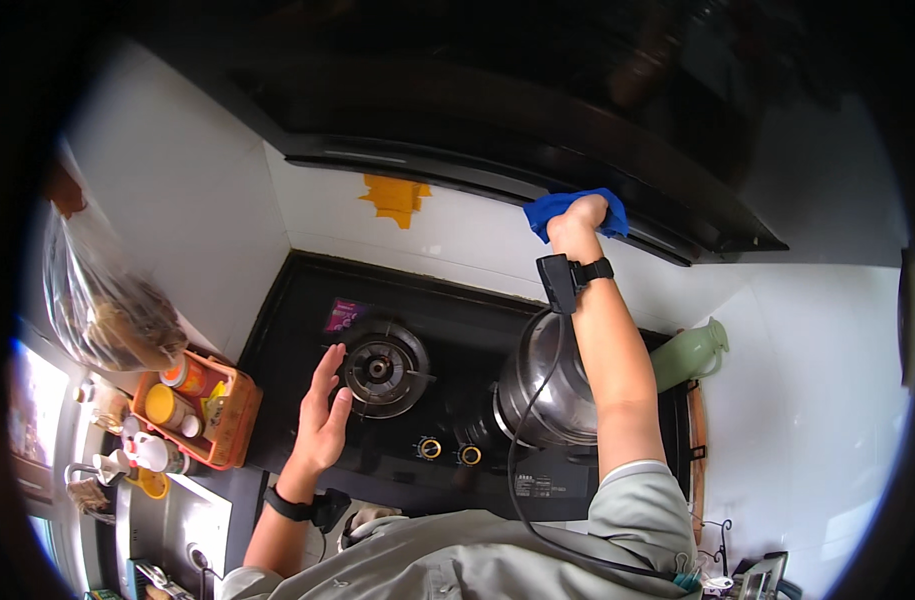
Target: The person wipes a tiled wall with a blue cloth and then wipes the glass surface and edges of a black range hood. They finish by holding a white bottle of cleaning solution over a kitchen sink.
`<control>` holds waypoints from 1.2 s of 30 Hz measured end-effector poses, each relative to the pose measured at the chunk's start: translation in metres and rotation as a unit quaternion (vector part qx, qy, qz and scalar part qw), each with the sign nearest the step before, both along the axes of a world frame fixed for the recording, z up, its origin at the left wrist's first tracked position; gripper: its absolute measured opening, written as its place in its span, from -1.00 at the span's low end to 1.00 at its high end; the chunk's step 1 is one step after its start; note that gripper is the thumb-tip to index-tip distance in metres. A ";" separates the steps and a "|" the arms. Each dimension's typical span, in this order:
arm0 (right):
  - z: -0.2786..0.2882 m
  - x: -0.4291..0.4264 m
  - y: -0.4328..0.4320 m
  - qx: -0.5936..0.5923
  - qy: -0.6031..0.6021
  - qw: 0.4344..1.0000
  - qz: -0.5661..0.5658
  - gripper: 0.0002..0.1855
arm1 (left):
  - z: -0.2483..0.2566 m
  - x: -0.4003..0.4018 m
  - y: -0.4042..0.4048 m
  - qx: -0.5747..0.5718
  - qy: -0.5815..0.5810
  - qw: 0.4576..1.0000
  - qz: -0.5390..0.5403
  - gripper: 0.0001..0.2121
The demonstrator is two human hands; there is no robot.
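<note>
My right hand (583,214) presses a blue cloth (541,213) against the lower front edge of the black range hood (457,161). The arm is stretched up and forward above a steel pot (536,375) on the right side of the gas stove. My left hand (324,420) hangs over the left part of the black stove top (292,360), holding nothing, the thumb apart from the fingers. Just right of it is the left burner (378,367). Two control knobs (450,451) sit near the stove's front edge. The right fingertips are hidden in the cloth.
An orange basket (236,420) of jars stands left of the stove, under a hanging plastic bag (108,307). A steel sink (194,517) lies at lower left. A green jug (690,352) stands behind my right arm. A black cable (513,465) from my right wrist crosses before the pot.
</note>
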State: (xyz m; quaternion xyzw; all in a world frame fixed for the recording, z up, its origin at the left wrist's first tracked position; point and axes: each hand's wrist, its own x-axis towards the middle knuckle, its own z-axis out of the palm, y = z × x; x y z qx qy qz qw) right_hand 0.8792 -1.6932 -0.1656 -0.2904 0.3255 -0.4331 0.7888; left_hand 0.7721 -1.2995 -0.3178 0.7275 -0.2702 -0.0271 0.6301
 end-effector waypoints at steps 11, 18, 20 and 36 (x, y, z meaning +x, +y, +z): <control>-0.009 0.144 0.157 0.038 0.140 0.986 0.080 -0.37 | -0.027 0.024 0.076 -0.066 0.060 0.996 0.015 -0.42; 0.003 0.187 0.262 0.007 0.204 0.966 0.156 -0.44 | -0.046 0.030 0.114 -0.087 0.097 0.990 0.058 -0.44; -0.015 0.217 0.263 -0.008 0.159 0.975 0.154 -0.47 | -0.047 0.031 0.117 -0.093 0.095 0.990 0.055 -0.44; -0.032 0.210 0.306 -0.114 0.060 0.940 0.315 -0.61 | -0.044 0.027 0.130 -0.074 0.127 0.989 0.035 -0.46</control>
